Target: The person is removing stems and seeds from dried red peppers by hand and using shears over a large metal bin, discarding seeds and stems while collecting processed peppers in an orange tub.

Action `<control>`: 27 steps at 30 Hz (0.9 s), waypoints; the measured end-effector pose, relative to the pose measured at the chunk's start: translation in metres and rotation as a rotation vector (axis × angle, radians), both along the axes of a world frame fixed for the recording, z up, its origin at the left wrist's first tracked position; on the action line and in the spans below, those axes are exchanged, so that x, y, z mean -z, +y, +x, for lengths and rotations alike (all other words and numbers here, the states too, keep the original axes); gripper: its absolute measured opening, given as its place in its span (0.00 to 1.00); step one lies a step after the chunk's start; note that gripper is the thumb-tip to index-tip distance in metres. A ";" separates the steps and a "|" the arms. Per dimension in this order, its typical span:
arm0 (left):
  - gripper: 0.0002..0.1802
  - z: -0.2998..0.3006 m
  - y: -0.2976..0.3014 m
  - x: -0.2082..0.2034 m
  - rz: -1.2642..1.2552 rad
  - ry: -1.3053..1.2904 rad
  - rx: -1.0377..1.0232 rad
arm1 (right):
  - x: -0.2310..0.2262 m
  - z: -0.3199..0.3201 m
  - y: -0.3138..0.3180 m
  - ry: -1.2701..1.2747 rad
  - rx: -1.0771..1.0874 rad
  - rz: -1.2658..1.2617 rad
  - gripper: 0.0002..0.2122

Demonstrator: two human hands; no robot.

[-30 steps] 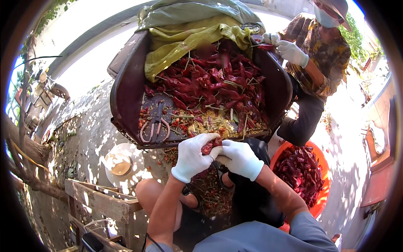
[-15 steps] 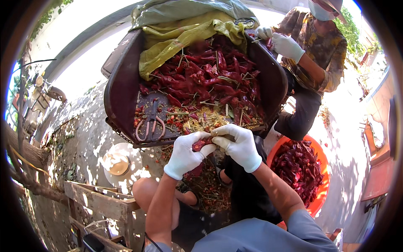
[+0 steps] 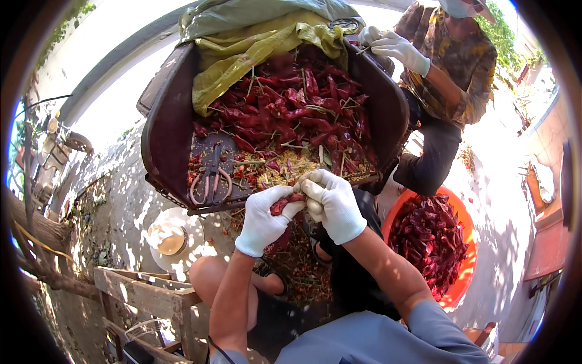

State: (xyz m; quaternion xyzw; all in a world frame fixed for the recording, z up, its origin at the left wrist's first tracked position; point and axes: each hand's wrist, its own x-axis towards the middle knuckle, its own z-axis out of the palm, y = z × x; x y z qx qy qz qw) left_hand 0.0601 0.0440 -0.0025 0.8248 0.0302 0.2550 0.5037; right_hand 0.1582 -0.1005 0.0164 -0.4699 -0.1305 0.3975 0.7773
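Both hands wear white gloves and meet just in front of the bin's near edge. My left hand (image 3: 264, 221) is closed round a dried red chili pepper (image 3: 282, 205), part of which shows between thumb and fingers. At the pepper's far end, my right hand (image 3: 335, 203) pinches with thumb and fingers; the very tip is hidden by them. Beyond the hands, a heap of red chili peppers (image 3: 291, 112) with pale stems fills a dark metal cart bed (image 3: 173, 115). Scissors (image 3: 211, 180) with pinkish handles lie at its near left, beside scattered yellow seeds (image 3: 267, 176).
An orange tub (image 3: 467, 267) of stemless peppers (image 3: 429, 242) stands at my right. Across the cart's right side, a gloved co-worker (image 3: 445, 73) handles something small. Yellow and grey sacking (image 3: 212, 73) drapes the cart's back. A wooden stool (image 3: 145, 291) and a straw hat (image 3: 167, 236) are at left.
My right fingers have curled in closer over the pepper's end. The view has shifted slightly, and the co-worker's hands have drawn nearer together at the cart's edge.
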 end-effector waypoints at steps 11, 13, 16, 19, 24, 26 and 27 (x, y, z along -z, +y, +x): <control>0.09 0.013 -0.046 -0.010 -0.256 -0.063 -0.057 | -0.001 0.015 -0.010 0.169 0.230 0.185 0.03; 0.07 0.003 -0.070 -0.017 -0.396 -0.045 0.007 | 0.027 0.060 -0.026 0.548 0.248 0.503 0.03; 0.07 -0.009 -0.082 -0.031 -0.379 -0.072 0.147 | 0.009 0.091 -0.070 0.319 0.495 0.408 0.04; 0.08 0.005 -0.094 -0.046 -0.776 -0.154 0.021 | -0.004 0.060 -0.118 -0.029 0.426 0.112 0.05; 0.13 0.056 -0.152 -0.062 -0.869 -0.193 -0.048 | 0.041 -0.016 -0.200 -0.078 0.118 -0.255 0.09; 0.15 0.078 -0.196 -0.051 -0.868 -0.161 0.058 | 0.059 -0.045 -0.222 0.035 0.139 -0.343 0.09; 0.22 0.084 -0.219 -0.049 -0.964 -0.092 0.266 | 0.069 -0.054 -0.229 0.053 0.154 -0.365 0.09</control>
